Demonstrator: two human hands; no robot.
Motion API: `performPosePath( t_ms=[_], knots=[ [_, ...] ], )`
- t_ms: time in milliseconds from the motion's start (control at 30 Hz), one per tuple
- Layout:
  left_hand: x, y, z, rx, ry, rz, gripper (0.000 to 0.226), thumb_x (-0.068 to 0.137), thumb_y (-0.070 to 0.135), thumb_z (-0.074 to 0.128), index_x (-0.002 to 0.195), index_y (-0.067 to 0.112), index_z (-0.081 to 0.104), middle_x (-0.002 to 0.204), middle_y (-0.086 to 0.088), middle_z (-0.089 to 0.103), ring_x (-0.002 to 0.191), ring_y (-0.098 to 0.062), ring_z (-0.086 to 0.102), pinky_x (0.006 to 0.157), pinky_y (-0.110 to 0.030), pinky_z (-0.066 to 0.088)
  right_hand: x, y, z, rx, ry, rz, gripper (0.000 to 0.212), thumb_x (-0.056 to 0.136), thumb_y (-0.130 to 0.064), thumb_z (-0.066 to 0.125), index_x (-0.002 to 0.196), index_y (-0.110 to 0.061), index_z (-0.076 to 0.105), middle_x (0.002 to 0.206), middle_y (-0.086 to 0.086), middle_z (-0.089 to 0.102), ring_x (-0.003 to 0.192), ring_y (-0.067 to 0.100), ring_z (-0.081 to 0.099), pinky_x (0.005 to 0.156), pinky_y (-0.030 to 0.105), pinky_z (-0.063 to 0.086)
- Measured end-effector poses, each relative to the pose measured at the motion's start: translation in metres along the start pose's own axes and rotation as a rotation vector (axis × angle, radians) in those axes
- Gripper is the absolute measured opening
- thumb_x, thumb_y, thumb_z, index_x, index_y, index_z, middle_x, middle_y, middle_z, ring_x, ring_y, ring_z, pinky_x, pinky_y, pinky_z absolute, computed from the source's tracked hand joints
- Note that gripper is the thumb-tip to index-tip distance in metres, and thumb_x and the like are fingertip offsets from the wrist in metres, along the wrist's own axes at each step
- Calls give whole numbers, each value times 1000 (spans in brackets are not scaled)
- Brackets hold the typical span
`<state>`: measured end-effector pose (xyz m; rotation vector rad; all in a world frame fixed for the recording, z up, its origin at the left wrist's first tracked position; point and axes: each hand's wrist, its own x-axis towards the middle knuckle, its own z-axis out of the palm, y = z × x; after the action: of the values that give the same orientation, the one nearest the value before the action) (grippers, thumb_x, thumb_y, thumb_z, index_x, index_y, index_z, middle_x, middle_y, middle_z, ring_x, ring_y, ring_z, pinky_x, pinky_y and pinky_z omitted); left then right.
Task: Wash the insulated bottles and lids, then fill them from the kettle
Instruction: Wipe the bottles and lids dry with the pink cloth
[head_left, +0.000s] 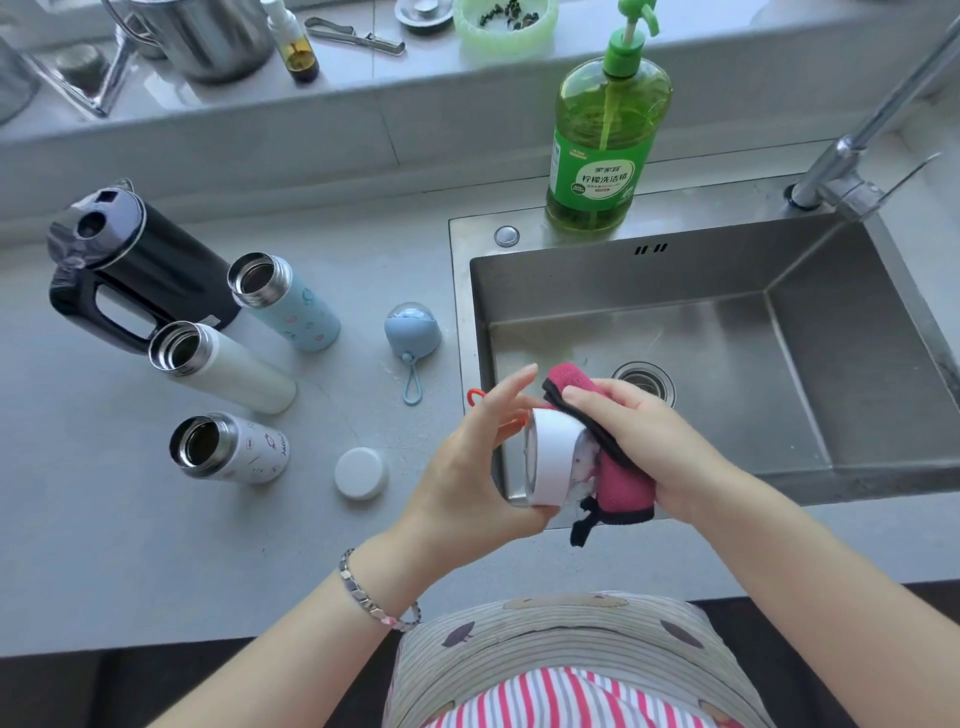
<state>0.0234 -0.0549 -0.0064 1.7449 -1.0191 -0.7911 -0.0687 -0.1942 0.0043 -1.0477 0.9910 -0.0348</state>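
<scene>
Lid (556, 457), white band w/ clear dome, is held over sink (623, 280) front-left corner, prob. so drips fall in. L hand (467, 467) fingers cup it steady; R hand (639, 431) fingers clamp pink cloth (623, 483) against it. Open bottles (223, 366) stand by kettle (140, 260) on desk (363, 545).

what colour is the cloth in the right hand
The cloth is pink with black trim; the head view shows it.
</scene>
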Motion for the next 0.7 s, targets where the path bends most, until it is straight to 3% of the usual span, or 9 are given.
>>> performPosePath(
  t_ms=[133,233,333,433,533,633,700],
  knots=[
    [3,0,-2,-160,190,-124,86,52,15,79,123,47,43,112,11,54,97,-12,62,87,-23,50,-1,10,2,98,39,-37,24,90,-26,57,108,-11,59,94,11,66,77,23,63,77,42,55],
    [9,4,-4,-356,253,-191,72,49,13,81,112,32,52,100,14,66,88,-7,65,76,-21,53,-5,17,11,264,86,-62,19,92,-27,53,102,-14,62,95,8,69,79,21,65,77,36,57],
    [9,4,-9,-423,241,-177,71,45,16,79,108,29,49,93,19,65,83,-2,63,71,-16,50,3,16,9,545,133,26,36,91,-38,51,113,-12,61,111,14,67,98,31,63,91,49,50],
    [4,0,-15,-353,207,-157,69,47,20,78,107,37,49,98,17,65,93,-7,62,80,-22,50,7,10,6,603,56,91,57,81,-51,50,123,-14,58,116,11,66,109,29,61,96,52,46],
    [0,-3,-16,-195,110,-123,68,51,19,79,105,47,48,108,12,64,103,-13,60,89,-29,48,3,8,13,458,-96,76,45,92,-46,44,114,-10,61,107,6,70,89,18,68,80,39,55],
    [-2,-6,-15,-26,6,-67,73,55,7,79,107,45,44,116,16,61,110,-9,56,92,-20,43,6,9,20,310,-42,-3,22,90,-24,56,100,-6,61,103,8,71,76,15,68,66,26,56],
    [-5,-11,-16,35,-6,-28,73,55,6,78,107,44,44,119,17,58,112,-8,55,91,-15,41,8,8,21,349,37,-44,26,85,-11,61,110,-3,59,106,13,70,63,12,64,59,22,54]
  ],
)
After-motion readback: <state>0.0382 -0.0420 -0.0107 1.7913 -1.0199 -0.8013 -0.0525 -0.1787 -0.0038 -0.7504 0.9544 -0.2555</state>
